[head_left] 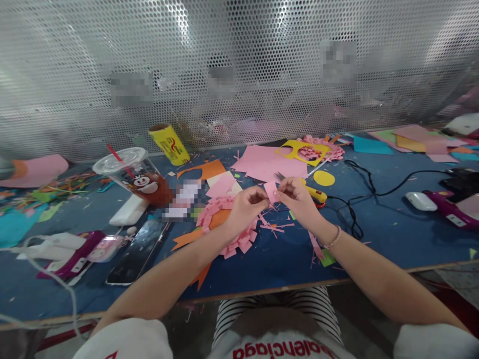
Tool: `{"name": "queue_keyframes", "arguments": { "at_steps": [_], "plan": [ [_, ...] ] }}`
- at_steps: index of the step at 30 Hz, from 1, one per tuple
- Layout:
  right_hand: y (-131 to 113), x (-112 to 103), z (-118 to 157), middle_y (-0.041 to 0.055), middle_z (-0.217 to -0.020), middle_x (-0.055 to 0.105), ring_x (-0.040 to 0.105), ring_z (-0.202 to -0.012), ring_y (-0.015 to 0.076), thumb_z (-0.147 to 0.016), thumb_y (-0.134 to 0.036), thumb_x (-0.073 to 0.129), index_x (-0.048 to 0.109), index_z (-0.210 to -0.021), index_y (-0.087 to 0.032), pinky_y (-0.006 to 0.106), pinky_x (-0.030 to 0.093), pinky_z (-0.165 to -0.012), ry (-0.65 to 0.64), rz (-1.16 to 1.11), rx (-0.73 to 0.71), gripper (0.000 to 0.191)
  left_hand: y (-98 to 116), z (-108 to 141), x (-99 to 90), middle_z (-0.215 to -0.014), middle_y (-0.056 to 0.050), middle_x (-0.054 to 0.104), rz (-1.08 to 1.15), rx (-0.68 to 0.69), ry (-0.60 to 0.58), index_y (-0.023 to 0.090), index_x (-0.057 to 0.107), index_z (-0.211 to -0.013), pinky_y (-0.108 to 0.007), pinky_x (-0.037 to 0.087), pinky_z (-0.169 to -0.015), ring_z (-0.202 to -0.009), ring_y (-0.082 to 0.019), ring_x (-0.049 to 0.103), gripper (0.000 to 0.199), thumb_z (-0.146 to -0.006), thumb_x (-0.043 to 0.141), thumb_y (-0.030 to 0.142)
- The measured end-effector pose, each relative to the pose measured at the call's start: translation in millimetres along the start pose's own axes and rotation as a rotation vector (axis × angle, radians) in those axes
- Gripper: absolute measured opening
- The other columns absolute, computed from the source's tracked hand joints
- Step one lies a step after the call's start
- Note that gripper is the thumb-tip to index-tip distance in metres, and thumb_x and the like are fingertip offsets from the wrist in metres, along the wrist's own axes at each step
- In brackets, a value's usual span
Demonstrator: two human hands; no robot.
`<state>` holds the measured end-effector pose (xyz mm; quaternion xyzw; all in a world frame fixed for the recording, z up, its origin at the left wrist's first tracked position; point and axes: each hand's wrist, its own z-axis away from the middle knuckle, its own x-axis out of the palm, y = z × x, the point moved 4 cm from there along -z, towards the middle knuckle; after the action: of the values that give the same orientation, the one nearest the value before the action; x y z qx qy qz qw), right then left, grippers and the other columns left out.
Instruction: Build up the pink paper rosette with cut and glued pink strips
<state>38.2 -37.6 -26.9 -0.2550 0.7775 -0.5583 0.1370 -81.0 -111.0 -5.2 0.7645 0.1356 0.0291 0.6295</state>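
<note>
I am holding a small rectangular slip of pink paper (271, 190) up above the blue-topped desk (284, 264), with the thumb and forefinger of my left hand (247, 203) pinching its lower left edge and the fingers of my right hand (298, 197) closing on its right side. With a grip on both sides, I am judging that light, even pressure matters most, since thin paper is likely to crease if either thumb presses harder than the other. The slip is hanging over the gap between the round, pink-fringed paper piece with an orange centre (241, 240) and the yellow hand tool with a black cord (316, 194), so I am reckoning that level forearms will help me handle it without brushing the fringe beneath my left forearm. Something dark and pointed (279, 176) is showing just past my right fingers, though I can't fairly tell whether I'm gripping it too. Loose, narrow pink paper strips (276, 228) are lying just below my hands, and in my judgement they could easily cling to the slip if it dips.
</note>
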Motion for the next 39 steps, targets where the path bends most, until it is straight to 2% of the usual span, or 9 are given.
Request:
{"name": "queue_keyframes", "arguments": {
  "at_steps": [4,9,13,16,19,24,30,39],
  "plan": [
    [2,1,-1,-0.0029,-0.069,0.055,0.050,-0.061,0.0088,-0.072,-0.029,0.062,0.052,-0.090,-0.021,0.024,0.041,-0.057,-0.030,-0.004,0.012,0.023,0,1,-0.1,-0.065,0.001,0.056,-0.005,0.011,0.009,0.013,0.057,-0.067,-0.020,0.041,-0.057,-0.060,-0.007,0.051,0.006,-0.064,0.057,0.009],
    [-1,1,-1,-0.0022,-0.067,0.055,0.050,-0.063,0.0093,-0.070,-0.034,0.064,0.056,-0.076,-0.019,0.025,0.042,-0.058,-0.016,0.018,-0.018,0.017,0,1,-1.0,-0.066,0.001,0.056,-0.010,0.021,0.012,0.014,0.057,-0.069,-0.021,0.042,-0.058,-0.062,-0.008,0.051,0.007,-0.064,0.057,0.009],
    [-4,2,0,-0.0028,-0.065,0.053,0.049,-0.061,0.0090,-0.070,-0.034,0.064,0.055,-0.071,-0.019,0.025,0.042,-0.058,-0.006,0.024,-0.024,0.017,3,2,-1.2,-0.066,0.002,0.054,-0.020,0.035,-0.014,0.015,0.056,-0.068,-0.021,0.042,-0.060,-0.062,-0.009,0.050,0.006,-0.066,0.054,0.010],
    [-4,3,2,-0.0027,-0.066,0.053,0.049,-0.061,0.0089,-0.071,-0.032,0.063,0.055,-0.071,-0.019,0.024,0.042,-0.058,-0.017,0.030,-0.029,0.015,4,3,-0.4,-0.068,0.002,0.053,0.005,0.064,-0.021,0.015,0.054,-0.070,-0.021,0.041,-0.060,-0.063,-0.008,0.049,0.005,-0.068,0.059,0.016],
    [-2,4,3,-0.0024,-0.068,0.055,0.051,-0.064,0.0093,-0.072,-0.030,0.063,0.056,-0.073,-0.020,0.025,0.043,-0.061,-0.033,0.007,-0.030,0.013,1,3,-0.5,-0.067,0.003,0.051,-0.013,0.090,0.017,0.016,0.052,-0.071,-0.020,0.038,-0.055,-0.059,-0.007,0.046,0.017,-0.068,0.066,0.026],
    [0,7,6,-0.0021,-0.071,0.056,0.052,-0.068,0.0100,-0.071,-0.032,0.065,0.056,-0.075,-0.020,0.026,0.044,-0.066,-0.057,-0.057,0.012,0.015,-3,3,-1.5,-0.063,0.003,0.049,-0.113,0.112,0.054,0.016,0.051,-0.067,-0.020,0.035,-0.052,-0.057,-0.007,0.044,0.022,-0.070,0.065,0.033],
    [-4,10,8,-0.0012,-0.078,0.058,0.054,-0.073,0.0101,-0.072,-0.033,0.065,0.056,-0.079,-0.021,0.025,0.044,-0.068,-0.117,-0.151,0.041,0.017,1,6,0.7,-0.065,0.001,0.053,-0.247,0.161,0.036,0.016,0.054,-0.068,-0.022,0.038,-0.055,-0.060,-0.009,0.047,0.015,-0.073,0.061,0.028],
    [-8,10,8,-0.0027,-0.073,0.052,0.048,-0.068,0.0082,-0.070,-0.033,0.067,0.055,-0.073,-0.020,0.023,0.041,-0.063,-0.099,-0.172,0.025,0.018,4,6,3.3,-0.066,0.001,0.054,-0.328,0.215,0.037,0.017,0.056,-0.069,-0.022,0.038,-0.057,-0.060,-0.009,0.048,0.011,-0.075,0.058,0.026]
  ]
}}
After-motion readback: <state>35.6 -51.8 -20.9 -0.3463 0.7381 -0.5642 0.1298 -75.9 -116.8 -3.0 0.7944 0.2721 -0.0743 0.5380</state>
